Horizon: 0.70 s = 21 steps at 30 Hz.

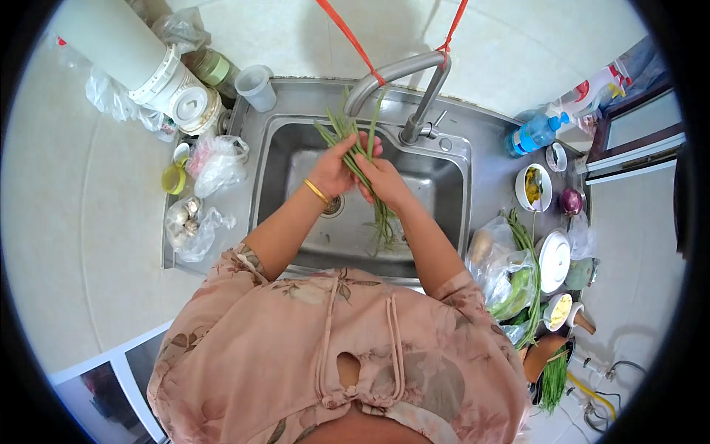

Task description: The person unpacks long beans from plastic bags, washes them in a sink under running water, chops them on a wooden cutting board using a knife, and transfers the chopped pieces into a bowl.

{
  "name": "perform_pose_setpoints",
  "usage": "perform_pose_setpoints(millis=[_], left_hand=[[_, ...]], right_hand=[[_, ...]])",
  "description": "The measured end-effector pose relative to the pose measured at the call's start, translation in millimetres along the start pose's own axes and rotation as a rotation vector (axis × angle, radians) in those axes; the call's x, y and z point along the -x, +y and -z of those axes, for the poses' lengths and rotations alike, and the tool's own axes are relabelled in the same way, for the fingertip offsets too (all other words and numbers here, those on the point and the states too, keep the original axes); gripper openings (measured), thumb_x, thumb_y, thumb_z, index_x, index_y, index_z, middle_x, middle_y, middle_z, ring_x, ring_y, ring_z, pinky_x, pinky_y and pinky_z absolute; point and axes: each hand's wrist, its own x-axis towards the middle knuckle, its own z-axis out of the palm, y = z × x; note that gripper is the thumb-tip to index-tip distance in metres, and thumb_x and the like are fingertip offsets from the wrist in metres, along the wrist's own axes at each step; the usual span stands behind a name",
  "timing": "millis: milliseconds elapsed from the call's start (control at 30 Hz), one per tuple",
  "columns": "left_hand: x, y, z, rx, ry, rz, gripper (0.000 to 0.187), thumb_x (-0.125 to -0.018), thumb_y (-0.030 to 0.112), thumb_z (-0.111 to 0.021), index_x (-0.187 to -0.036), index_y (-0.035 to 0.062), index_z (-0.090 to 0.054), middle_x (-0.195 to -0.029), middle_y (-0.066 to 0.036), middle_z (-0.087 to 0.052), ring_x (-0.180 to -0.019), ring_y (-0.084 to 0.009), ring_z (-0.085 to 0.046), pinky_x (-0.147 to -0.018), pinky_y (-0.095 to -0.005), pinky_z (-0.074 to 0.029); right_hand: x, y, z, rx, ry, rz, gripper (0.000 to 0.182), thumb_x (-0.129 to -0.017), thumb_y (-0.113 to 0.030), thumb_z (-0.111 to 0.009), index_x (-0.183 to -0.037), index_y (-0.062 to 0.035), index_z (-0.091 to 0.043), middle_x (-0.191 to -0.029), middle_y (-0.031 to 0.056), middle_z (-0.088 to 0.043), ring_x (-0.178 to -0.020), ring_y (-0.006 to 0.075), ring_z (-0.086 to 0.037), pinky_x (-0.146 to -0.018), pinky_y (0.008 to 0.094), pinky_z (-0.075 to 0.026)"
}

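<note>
A bunch of long green stalks point(382, 214) is held over the steel sink point(285, 222), below the mouth of the curved faucet point(399, 68). My left hand point(336, 169), with a gold bangle at the wrist, is closed around the upper part of the bunch. Close beside it, my right hand point(384, 181) grips the stalks from the other side. Their lower ends hang toward the sink floor. Small green bits lie in the basin near the drain.
Left of the sink stand a plastic cup point(256, 89), jars and a bag of garlic point(185, 222). On the right are a blue bottle point(529, 137), a white bowl point(533, 186), a red onion point(570, 200), a white lid point(555, 260) and bagged vegetables point(510, 285).
</note>
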Motion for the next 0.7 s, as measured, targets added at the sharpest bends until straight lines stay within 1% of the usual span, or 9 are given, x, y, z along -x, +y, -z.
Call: perform_pose_setpoints(millis=[67,167,200,300,400,467,500,600,700], left_hand=[[4.5,19.4,1.3,-0.151,-0.039,-0.032,0.029,-0.087,0.026,-0.055,-0.107,0.0048,-0.054,-0.097,-0.009,-0.059,-0.096,-0.023,-0.056,-0.086,-0.0386,-0.045],[14.1,52.7,-11.7,-0.444,0.051,0.002,0.022,-0.088,0.026,-0.053,-0.097,0.0049,-0.055,-0.089,-0.007,-0.057,-0.09,-0.0204,-0.055,-0.08,-0.0349,-0.047],[15.3,54.3,-23.1,-0.387,0.165,-0.092,0.024,-0.09,0.029,-0.05,-0.083,0.006,-0.052,-0.078,-0.007,-0.055,-0.071,-0.0189,-0.057,-0.053,-0.0337,-0.051],[16.2,73.0,-33.9,-0.588,0.206,-0.25,0.025,-0.091,0.028,-0.049,-0.078,0.0064,-0.047,-0.071,-0.006,-0.053,-0.063,-0.0181,-0.054,-0.053,-0.0338,-0.05],[11.7,84.4,-54.3,-0.502,0.246,-0.493,0.026,-0.092,0.028,-0.046,-0.076,0.0074,-0.045,-0.063,-0.002,-0.043,-0.056,-0.0147,-0.045,-0.06,-0.0387,-0.05],[16.4,93.3,-74.6,-0.353,0.227,-0.624,0.026,-0.093,0.027,-0.045,-0.075,0.0086,-0.042,-0.061,0.0,-0.036,-0.051,-0.0128,-0.037,-0.06,-0.038,-0.047],[16.4,98.0,-77.3,-0.345,0.265,-0.605,0.026,-0.093,0.028,-0.044,-0.075,0.0098,-0.042,-0.061,0.0,-0.035,-0.052,-0.0125,-0.035,-0.062,-0.0368,-0.045],[15.1,100.5,-79.0,-0.349,0.378,-0.578,0.025,-0.094,0.031,-0.043,-0.077,0.0126,-0.042,-0.062,0.001,-0.034,-0.054,-0.0118,-0.033,-0.064,-0.0333,-0.041],[12.9,91.4,-80.6,-0.321,0.382,-0.64,0.025,-0.094,0.027,-0.045,-0.075,0.0095,-0.042,-0.061,0.0,-0.035,-0.051,-0.0126,-0.034,-0.059,-0.034,-0.041]], right_hand=[[-15.4,-7.6,-13.5,0.024,-0.05,0.039,0.04,-0.092,-0.04,-0.044,-0.077,-0.0031,-0.049,-0.051,0.0008,-0.043,-0.038,0.012,-0.039,-0.036,0.026,-0.031],[-38.1,-12.0,-31.8,-0.162,-0.124,0.134,0.036,-0.093,-0.037,-0.043,-0.085,-0.0025,-0.049,-0.053,0.0024,-0.045,-0.038,0.0134,-0.04,-0.036,0.0275,-0.033],[-40.1,-19.8,-32.8,-0.096,-0.198,0.121,0.036,-0.094,-0.039,-0.039,-0.093,-0.0041,-0.046,-0.058,0.0033,-0.046,-0.044,0.013,-0.044,-0.041,0.025,-0.036],[-54.4,-16.2,-46.8,-0.131,-0.017,0.356,0.032,-0.092,-0.035,-0.045,-0.092,-0.0034,-0.05,-0.058,0.0042,-0.049,-0.047,0.0134,-0.047,-0.044,0.0293,-0.038],[-62.0,3.4,-40.4,0.24,0.179,0.476,0.032,-0.09,-0.035,-0.047,-0.087,-0.0035,-0.052,-0.059,0.0072,-0.052,-0.053,0.0201,-0.053,-0.049,0.0339,-0.04],[-67.9,42.1,-36.4,0.3,0.325,0.494,0.032,-0.089,-0.036,-0.049,-0.084,-0.004,-0.053,-0.062,0.0105,-0.055,-0.055,0.0268,-0.054,-0.051,0.0364,-0.04],[-72.0,54.6,-32.8,0.331,0.399,0.506,0.032,-0.088,-0.036,-0.05,-0.083,-0.0043,-0.054,-0.063,0.0122,-0.056,-0.056,0.0302,-0.054,-0.052,0.0376,-0.04],[-72.8,67.5,-18.8,0.407,0.385,0.407,0.03,-0.087,-0.036,-0.051,-0.084,-0.0067,-0.056,-0.068,0.0152,-0.058,-0.063,0.0354,-0.054,-0.055,0.0384,-0.041],[-66.5,79.4,-4.6,0.555,0.375,0.45,0.033,-0.087,-0.04,-0.049,-0.085,-0.0079,-0.057,-0.072,0.0165,-0.059,-0.07,0.0355,-0.056,-0.06,0.04,-0.042]])
